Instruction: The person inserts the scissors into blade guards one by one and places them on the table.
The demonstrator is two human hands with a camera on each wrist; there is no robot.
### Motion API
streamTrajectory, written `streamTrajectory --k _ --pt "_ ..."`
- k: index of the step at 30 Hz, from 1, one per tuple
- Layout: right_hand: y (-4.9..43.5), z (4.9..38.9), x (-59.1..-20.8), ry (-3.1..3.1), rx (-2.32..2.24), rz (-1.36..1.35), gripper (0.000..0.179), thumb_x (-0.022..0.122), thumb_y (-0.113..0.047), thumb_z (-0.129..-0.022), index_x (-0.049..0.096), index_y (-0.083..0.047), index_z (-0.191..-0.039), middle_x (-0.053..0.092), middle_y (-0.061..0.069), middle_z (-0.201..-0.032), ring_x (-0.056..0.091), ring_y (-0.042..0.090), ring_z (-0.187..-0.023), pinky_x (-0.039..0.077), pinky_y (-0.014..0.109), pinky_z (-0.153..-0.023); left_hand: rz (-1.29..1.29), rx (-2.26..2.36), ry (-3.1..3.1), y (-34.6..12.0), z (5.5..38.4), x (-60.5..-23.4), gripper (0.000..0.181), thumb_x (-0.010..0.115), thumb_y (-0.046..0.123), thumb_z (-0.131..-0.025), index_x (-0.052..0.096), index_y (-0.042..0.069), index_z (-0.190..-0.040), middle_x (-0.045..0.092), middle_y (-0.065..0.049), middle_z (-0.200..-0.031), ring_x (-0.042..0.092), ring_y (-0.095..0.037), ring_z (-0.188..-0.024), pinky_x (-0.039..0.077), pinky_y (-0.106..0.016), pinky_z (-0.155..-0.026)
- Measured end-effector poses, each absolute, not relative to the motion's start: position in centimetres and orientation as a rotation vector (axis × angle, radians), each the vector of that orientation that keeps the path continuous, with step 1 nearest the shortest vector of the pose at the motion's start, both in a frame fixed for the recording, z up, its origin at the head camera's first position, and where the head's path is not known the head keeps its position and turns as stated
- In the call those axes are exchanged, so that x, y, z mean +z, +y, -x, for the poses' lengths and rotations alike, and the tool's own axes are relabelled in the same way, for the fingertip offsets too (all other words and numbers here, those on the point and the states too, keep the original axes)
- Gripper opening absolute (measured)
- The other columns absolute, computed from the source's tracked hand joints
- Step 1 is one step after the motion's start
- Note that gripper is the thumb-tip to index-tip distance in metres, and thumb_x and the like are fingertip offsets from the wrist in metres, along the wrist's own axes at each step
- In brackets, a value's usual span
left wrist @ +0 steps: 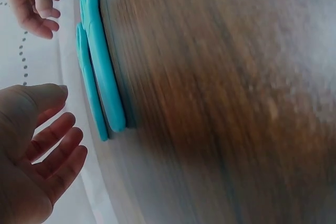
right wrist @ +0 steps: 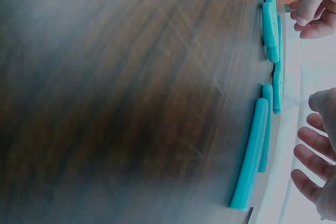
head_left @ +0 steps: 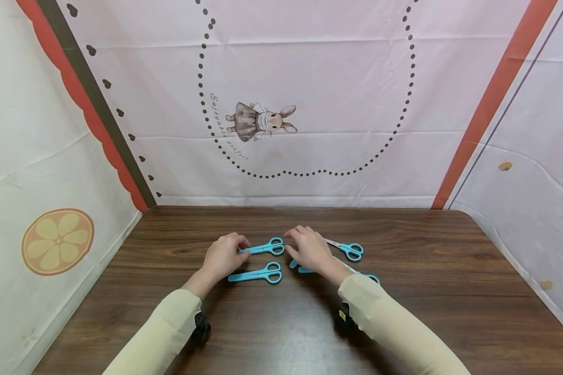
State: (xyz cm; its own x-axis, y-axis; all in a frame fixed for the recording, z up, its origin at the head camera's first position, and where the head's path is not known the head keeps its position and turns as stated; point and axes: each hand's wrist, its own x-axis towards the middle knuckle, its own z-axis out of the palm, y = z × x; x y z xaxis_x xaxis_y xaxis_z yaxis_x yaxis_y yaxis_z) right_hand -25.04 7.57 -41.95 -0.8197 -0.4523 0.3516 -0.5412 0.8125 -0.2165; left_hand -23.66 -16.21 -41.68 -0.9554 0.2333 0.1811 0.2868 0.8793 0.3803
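Two pairs of light-blue scissors lie on the left side with blue covers over their blades: a farther pair (head_left: 276, 247) and a nearer pair (head_left: 253, 275). My left hand (head_left: 222, 255) is by the cover end of the farther pair, fingers loosely bent and apart from it in the left wrist view. To the right lie a far pair of scissors (head_left: 352, 252) with bare metal blades and a near pair (head_left: 374, 279), partly hidden by my right arm. My right hand (head_left: 311, 249) hovers over two loose blue blade covers (right wrist: 249, 156), holding nothing, its fingers spread.
The scissors lie on a dark brown wooden table (head_left: 272, 333). A pale printed cloth (head_left: 309, 94) hangs behind the table, with more cloth along both sides. Each wrist carries a small black camera (head_left: 200, 327).
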Motion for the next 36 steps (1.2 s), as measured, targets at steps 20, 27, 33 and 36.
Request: streamTrajectory --k 20,27,33,36 --pt "9.9 25.0 -39.5 -2.647 0.459 -0.839 0.03 0.066 -0.026 -0.085 0.064 -0.014 -0.111 0.062 0.002 -0.106 0.057 0.021 -0.096 0.049 0.035 -0.075 0.543 -0.627 -2.836 -14.4 22.7 -41.2 0.011 0.071 0.017 -0.079 0.069 0.018 -0.089 0.06 0.006 -0.085 0.056 -0.01 -0.074 0.046 -0.028 -0.063" --pt "10.6 24.7 -39.5 -2.669 0.442 -0.827 0.031 0.064 -0.028 -0.086 0.063 -0.014 -0.113 0.061 0.002 -0.107 0.057 0.021 -0.098 0.048 0.036 -0.079 0.578 -0.629 -2.833 -14.0 22.4 -41.2 0.01 0.071 0.017 -0.078 0.068 0.019 -0.088 0.06 0.006 -0.085 0.054 -0.008 -0.071 0.045 -0.027 -0.061" --pt "11.4 24.4 -39.5 -2.65 0.447 -0.803 0.032 0.063 -0.028 -0.087 0.062 -0.014 -0.115 0.062 0.003 -0.108 0.057 0.022 -0.097 0.048 0.035 -0.073 0.609 -0.65 -2.831 -13.5 22.0 -41.2 0.008 0.071 0.018 -0.079 0.068 0.019 -0.087 0.059 0.008 -0.084 0.056 -0.007 -0.073 0.046 -0.026 -0.064" --pt "11.9 24.2 -39.3 -2.646 0.462 -0.793 0.032 0.063 -0.028 -0.087 0.062 -0.014 -0.116 0.061 0.003 -0.108 0.056 0.021 -0.096 0.047 0.036 -0.074 0.625 -0.646 -2.823 -13.2 21.8 -41.3 0.009 0.072 0.02 -0.079 0.068 0.019 -0.087 0.059 0.008 -0.085 0.056 -0.006 -0.073 0.046 -0.026 -0.063"
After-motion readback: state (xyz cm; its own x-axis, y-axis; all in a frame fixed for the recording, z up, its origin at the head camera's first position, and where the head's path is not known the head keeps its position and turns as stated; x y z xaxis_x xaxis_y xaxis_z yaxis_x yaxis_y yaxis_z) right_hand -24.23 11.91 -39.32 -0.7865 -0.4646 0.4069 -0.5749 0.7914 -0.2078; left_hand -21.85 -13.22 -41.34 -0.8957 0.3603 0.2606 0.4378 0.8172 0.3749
